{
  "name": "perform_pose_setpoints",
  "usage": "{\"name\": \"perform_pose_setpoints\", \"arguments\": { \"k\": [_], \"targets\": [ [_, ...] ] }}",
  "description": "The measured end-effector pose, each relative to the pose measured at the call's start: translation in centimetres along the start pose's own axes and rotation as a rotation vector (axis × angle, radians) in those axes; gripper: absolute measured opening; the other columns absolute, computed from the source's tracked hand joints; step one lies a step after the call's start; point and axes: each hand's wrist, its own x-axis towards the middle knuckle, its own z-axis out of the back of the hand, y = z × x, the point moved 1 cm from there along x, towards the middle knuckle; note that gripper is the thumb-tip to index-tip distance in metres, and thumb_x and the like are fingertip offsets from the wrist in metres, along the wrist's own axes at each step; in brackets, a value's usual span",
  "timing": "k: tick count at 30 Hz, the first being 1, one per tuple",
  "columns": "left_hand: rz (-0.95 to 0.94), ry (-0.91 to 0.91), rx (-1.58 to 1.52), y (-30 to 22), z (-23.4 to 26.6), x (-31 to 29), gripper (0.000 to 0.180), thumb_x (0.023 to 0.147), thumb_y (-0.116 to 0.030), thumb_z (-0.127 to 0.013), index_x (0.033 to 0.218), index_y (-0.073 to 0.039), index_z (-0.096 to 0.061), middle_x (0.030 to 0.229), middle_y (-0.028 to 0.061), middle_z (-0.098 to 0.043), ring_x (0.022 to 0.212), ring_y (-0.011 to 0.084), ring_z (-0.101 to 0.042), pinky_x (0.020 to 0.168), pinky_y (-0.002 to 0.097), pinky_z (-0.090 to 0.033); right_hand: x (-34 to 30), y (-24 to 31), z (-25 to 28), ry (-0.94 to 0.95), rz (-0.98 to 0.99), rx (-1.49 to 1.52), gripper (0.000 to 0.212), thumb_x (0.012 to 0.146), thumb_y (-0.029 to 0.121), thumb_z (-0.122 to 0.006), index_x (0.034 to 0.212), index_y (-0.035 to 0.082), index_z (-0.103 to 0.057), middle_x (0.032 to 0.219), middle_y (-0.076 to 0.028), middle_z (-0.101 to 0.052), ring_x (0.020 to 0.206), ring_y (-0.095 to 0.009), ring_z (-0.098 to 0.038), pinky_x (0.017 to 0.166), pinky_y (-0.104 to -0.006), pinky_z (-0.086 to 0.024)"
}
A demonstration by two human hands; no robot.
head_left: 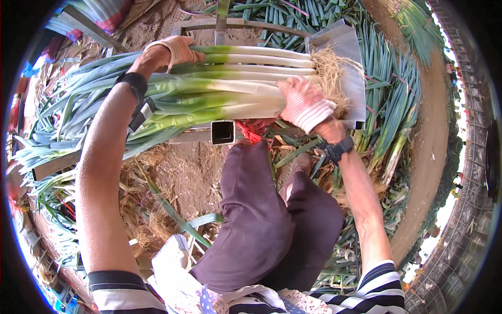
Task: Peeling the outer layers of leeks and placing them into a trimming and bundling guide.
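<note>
A bundle of large leeks (238,86) lies across a metal rack, green leaves to the left and white stalks to the right. The stringy roots (325,65) sit beside an upright metal plate (354,86). My left hand (175,51), in a fingerless wrap, is closed over the far edge of the bundle where leaf meets stalk; its fingertips are partly hidden. Nearer the roots, my right hand (303,102), in a striped pinkish glove, grips the near white stalks from above. Red strips (253,130) hang below the bundle at the rack's square tube (223,133).
Loose leeks (389,99) are heaped behind and to the right of the rack. Cut roots and leaf scraps (157,222) litter the soil by my legs (251,220). A dirt path (423,157) curves along the right side, with a wire-mesh structure (465,230) beyond it.
</note>
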Motion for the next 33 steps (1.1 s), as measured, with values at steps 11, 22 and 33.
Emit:
{"name": "perform_pose_setpoints", "arguments": {
  "k": [11,22,33],
  "targets": [
    [-0.391,-0.175,-0.13,-6.5,3.3,-13.3,0.073,0.077,-0.031,-0.071,0.139,-0.009,-0.04,0.135,0.0161,-0.047,0.119,0.0276,-0.05,0.102,0.0342,-0.041,0.9,0.0,8.9,0.182,-0.013,-0.018,0.067,0.06,0.033,-0.079,0.118,0.009,-0.056,0.106,-0.015,-0.062,0.102,-0.031,-0.059,0.085,-0.0407,-0.049],
    [-0.343,-0.59,0.888,-9.4,-7.6,-16.1,0.061,0.083,-0.02,-0.055,0.139,-0.004,-0.036,0.094,0.0094,-0.058,0.085,0.0214,-0.059,0.076,0.0341,-0.047,-0.9,0.4,6.6,0.22,-0.005,0.082,0.039,0.073,0.029,-0.064,0.11,0.015,-0.06,0.099,-0.014,-0.065,0.088,-0.033,-0.063,0.074,-0.0432,-0.051],
    [-0.235,-0.328,0.761,-13.4,1.7,-19.0,0.013,0.086,-0.016,-0.057,0.095,-0.007,-0.058,0.073,0.0075,-0.061,0.069,0.0241,-0.065,0.059,0.0359,-0.054,-3.6,-5.0,4.4,0.139,-0.419,0.033,0.095,0.058,0.04,-0.082,0.14,0.024,-0.035,0.122,-0.019,-0.055,0.114,-0.036,-0.053,0.091,-0.0475,-0.046]
  ]
}}
